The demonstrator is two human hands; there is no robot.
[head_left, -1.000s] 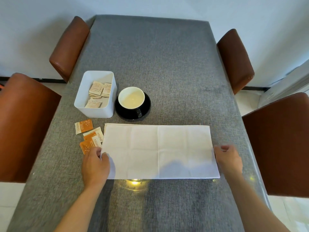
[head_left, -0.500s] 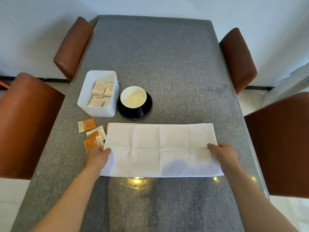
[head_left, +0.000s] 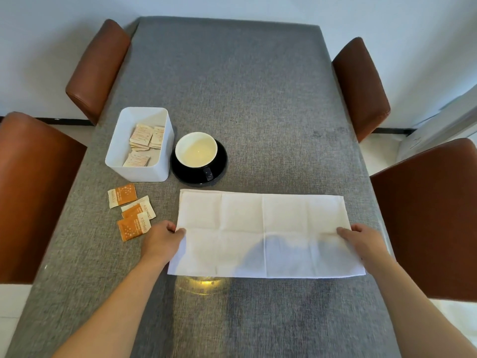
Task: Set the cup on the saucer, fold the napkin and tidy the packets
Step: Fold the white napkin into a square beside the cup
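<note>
Printed lettering shows on the white strips of the three orange packets [head_left: 129, 215] lying on the bench [head_left: 232, 86], but the characters are too small and blurred to read. The pale packets in the white box [head_left: 114, 153] carry faint lines of print that cannot be made out either. A small light mark sits on the front of the black cup [head_left: 208, 173], and it is illegible too.

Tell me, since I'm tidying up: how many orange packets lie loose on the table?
3, all left of the napkin: one near the white box, two overlapping nearer the left hand.
</note>
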